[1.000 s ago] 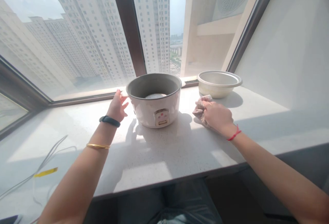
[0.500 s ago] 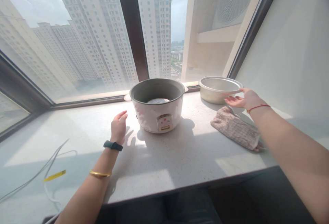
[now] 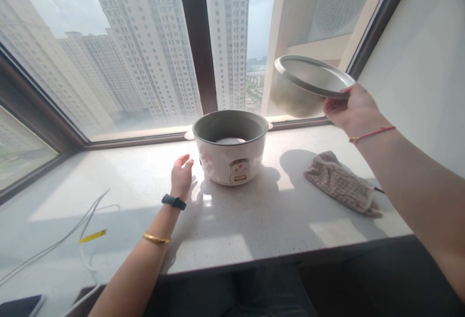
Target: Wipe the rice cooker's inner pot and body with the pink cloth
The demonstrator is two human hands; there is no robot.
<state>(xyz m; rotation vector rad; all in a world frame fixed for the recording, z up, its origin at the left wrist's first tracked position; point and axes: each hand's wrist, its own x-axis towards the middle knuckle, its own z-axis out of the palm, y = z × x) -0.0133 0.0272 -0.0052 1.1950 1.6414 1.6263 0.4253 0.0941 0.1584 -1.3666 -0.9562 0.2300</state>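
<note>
A metal rice cooker inner pot (image 3: pixel 298 95) is in the air at the right, tilted, with my right hand (image 3: pixel 350 111) closed on its rim. In the middle of the sill stands the white rice cooker body (image 3: pixel 214 164), lidless, its heating plate (image 3: pixel 230 140) partly visible inside. My left hand (image 3: pixel 182 176) is just left of the cooker body, apart from it, fingers extended and holding nothing. Below the raised pot a brownish checked cloth (image 3: pixel 341 186) lies crumpled on the sill, close to my right forearm.
The pale stone windowsill (image 3: pixel 218 229) ends at a dark front edge. A white cable (image 3: pixel 87 220) with a yellow tag (image 3: pixel 92 236) lies at the left, and a dark flat device (image 3: pixel 22 306) sits at the lower left corner. Window frames (image 3: pixel 198 36) rise behind.
My right hand has closed on the inner pot's rim and lifted it off the sill, tilting it. The left hand stays beside the cooker body. The view has shifted slightly left.
</note>
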